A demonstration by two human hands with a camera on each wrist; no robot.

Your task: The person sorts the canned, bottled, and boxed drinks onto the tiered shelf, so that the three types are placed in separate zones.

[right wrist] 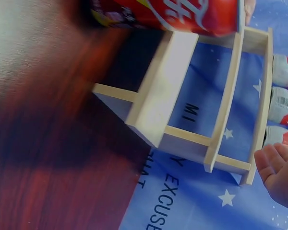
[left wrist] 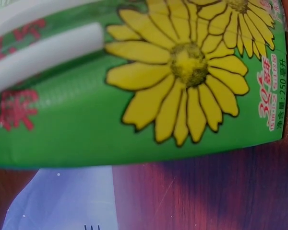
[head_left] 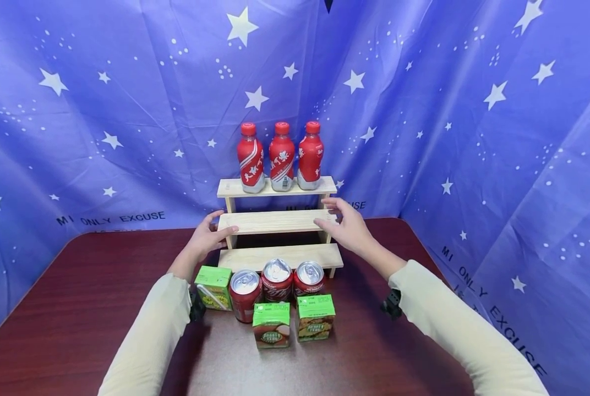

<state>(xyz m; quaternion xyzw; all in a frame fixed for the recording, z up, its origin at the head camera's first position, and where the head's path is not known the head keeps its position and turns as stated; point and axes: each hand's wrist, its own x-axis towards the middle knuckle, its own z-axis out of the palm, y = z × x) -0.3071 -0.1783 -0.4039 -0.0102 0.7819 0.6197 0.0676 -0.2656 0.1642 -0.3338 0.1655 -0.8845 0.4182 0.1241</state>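
A three-step wooden display rack (head_left: 275, 221) stands near the back of the table. My left hand (head_left: 207, 237) is at the left end of its middle board, thumb over the board and fingers around the outer side. At the other end is my right hand (head_left: 348, 224), its thumb over the middle board in the head view. The right wrist view shows the right fingers (right wrist: 273, 165) loosely bent beside the rack, apparently apart from it. Three red drink bottles (head_left: 282, 157) stand upright on the top step. The middle and bottom boards carry nothing.
Three red soda cans (head_left: 277, 278) stand before the rack. Two green-topped drink cartons (head_left: 271, 325) are in front of them. A third carton with yellow flowers (left wrist: 189, 67) sits left of the cans, close to my left wrist. A blue star-patterned cloth (head_left: 126, 110) hangs behind the table.
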